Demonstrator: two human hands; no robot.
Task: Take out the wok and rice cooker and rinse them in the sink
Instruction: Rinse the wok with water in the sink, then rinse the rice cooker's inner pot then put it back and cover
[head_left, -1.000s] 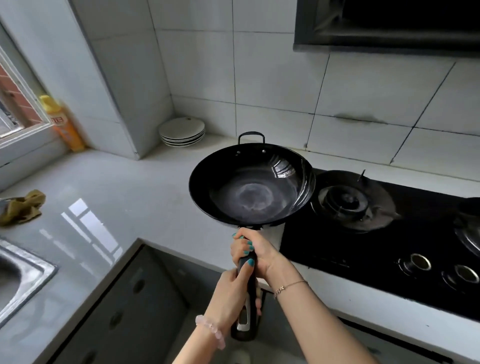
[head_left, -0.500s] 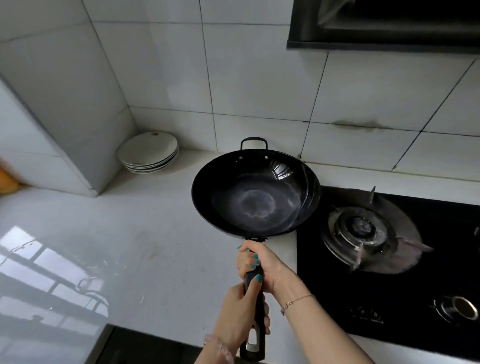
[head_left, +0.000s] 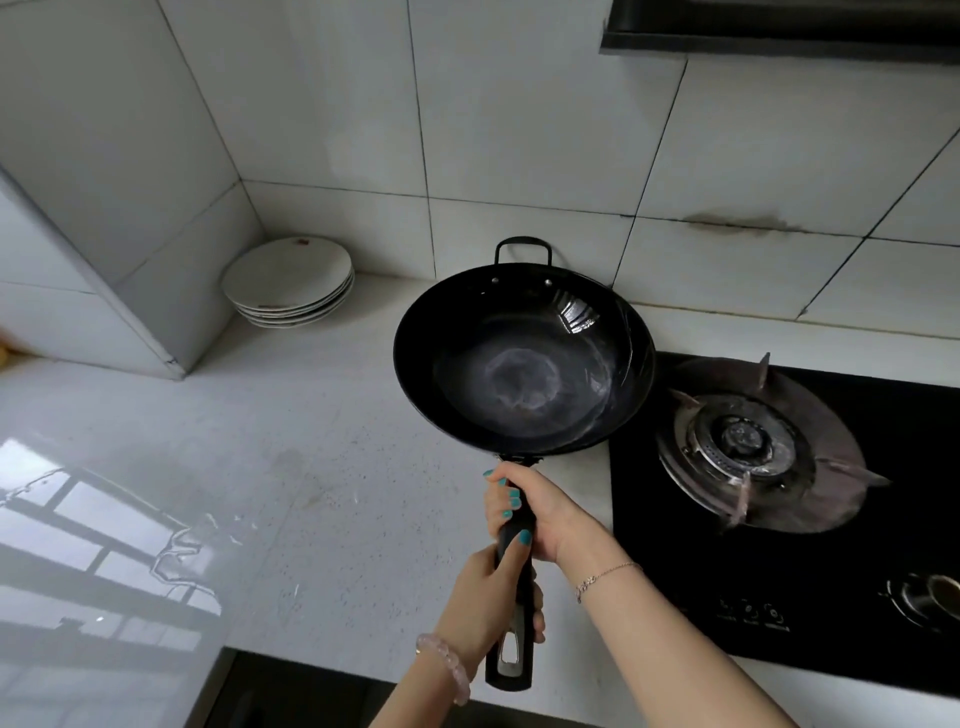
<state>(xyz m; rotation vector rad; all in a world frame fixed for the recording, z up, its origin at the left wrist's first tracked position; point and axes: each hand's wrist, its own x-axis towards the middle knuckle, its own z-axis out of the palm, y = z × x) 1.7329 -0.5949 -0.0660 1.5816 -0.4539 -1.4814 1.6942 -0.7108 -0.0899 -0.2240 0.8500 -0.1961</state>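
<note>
A black wok (head_left: 522, 364) with a whitish ring on its bottom and a small loop handle at its far rim hangs above the white countertop (head_left: 260, 467), just left of the stove. Both hands hold its long black handle. My right hand (head_left: 535, 512) grips the handle close to the bowl. My left hand (head_left: 491, 603) grips it lower down, near the end with the hanging hole. The wok tilts slightly to the left. No rice cooker and no sink are in view.
A black glass gas stove (head_left: 810, 571) with a metal burner (head_left: 743, 447) lies at the right. A stack of white plates (head_left: 288, 280) stands in the back corner by a tiled pillar (head_left: 104, 208). A range hood (head_left: 779, 31) hangs top right.
The view has swung right and closer: the sink, cloth and yellow bottle have left the frame. The wok stays held in both hands, near the stove's left edge.
</note>
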